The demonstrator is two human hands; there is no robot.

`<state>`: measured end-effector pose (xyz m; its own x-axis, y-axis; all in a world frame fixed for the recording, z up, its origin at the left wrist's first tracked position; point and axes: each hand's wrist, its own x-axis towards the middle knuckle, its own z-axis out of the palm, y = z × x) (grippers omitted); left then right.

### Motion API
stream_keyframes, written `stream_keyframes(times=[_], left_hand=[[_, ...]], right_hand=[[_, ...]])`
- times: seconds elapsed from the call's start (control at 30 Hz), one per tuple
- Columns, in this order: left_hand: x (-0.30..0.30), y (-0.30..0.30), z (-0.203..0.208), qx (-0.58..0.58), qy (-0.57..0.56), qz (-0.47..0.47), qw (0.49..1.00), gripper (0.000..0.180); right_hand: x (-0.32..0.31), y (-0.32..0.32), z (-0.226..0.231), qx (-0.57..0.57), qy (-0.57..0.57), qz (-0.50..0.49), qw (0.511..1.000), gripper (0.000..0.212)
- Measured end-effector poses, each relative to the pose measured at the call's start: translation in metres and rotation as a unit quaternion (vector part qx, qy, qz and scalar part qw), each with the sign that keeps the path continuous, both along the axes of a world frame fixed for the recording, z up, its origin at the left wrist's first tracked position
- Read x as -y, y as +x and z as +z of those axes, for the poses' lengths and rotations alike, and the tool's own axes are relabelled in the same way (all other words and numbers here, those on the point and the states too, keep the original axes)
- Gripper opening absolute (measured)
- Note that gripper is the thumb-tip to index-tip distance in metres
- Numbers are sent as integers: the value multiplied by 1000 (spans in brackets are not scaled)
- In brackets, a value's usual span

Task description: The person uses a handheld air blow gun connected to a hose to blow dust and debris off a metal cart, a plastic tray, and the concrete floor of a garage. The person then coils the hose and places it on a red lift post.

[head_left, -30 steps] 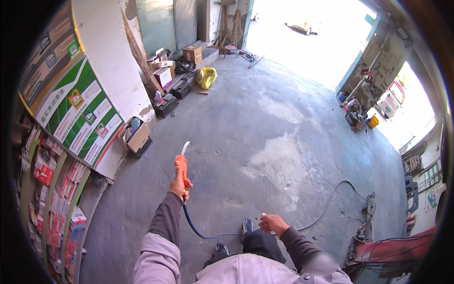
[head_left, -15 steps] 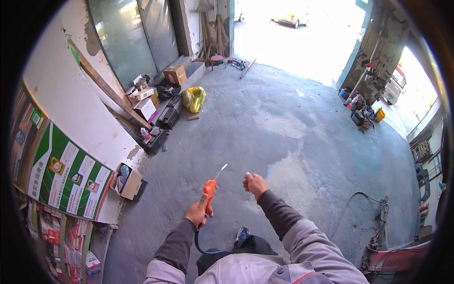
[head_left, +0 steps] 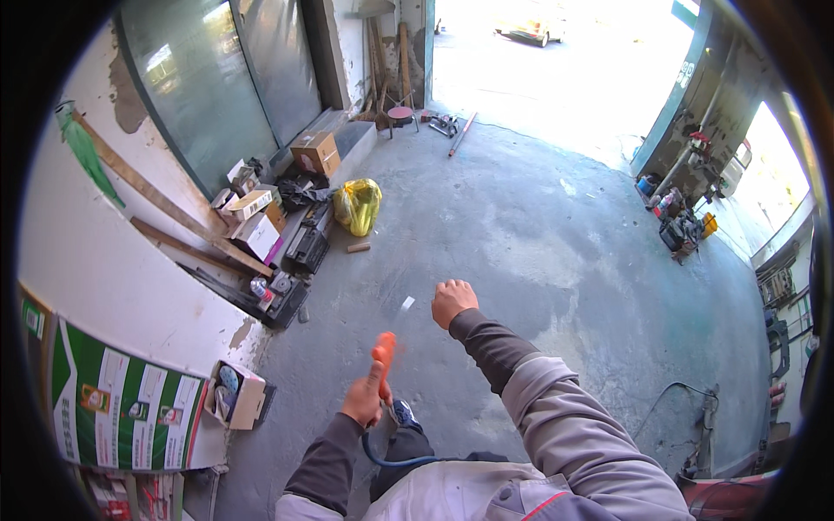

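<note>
Against left wall: open carton holding small items, yellow bag beyond. Left hand clamped on orange-handled tool; right hand fisted, apart.

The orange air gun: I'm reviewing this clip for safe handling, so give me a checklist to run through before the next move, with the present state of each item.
1. Left hand gripped on the orange air gun: ok.
2. Nozzle tip pointing away from the body: ok.
3. Right hand clear of the nozzle tip: not ok, it is close beside it.
4. Blue hose free of the feet: cannot tell, it passes near the shoe.
5. Concrete floor ahead free of obstacles: ok.
</note>
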<state>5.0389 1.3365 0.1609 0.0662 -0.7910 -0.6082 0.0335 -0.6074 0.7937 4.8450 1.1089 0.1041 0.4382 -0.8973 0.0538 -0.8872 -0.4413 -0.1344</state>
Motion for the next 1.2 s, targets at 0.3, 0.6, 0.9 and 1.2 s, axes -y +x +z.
stream_keyframes(times=[0.3,0.6,0.9,1.2], left_hand=[[176,92,-3,-20,18,45,999,73],[427,117,-41,20,80,191,978,70],[702,53,-38,93,78,134,984,77],[898,-4,-85,111,61,22,992,79]], right_hand=[[156,67,3,67,102,-90,988,33],[305,94,-46,127,365,40,921,58],[475,80,-37,376,472,-26,797,73],[648,39,-31,528,446,-173,702,68]])
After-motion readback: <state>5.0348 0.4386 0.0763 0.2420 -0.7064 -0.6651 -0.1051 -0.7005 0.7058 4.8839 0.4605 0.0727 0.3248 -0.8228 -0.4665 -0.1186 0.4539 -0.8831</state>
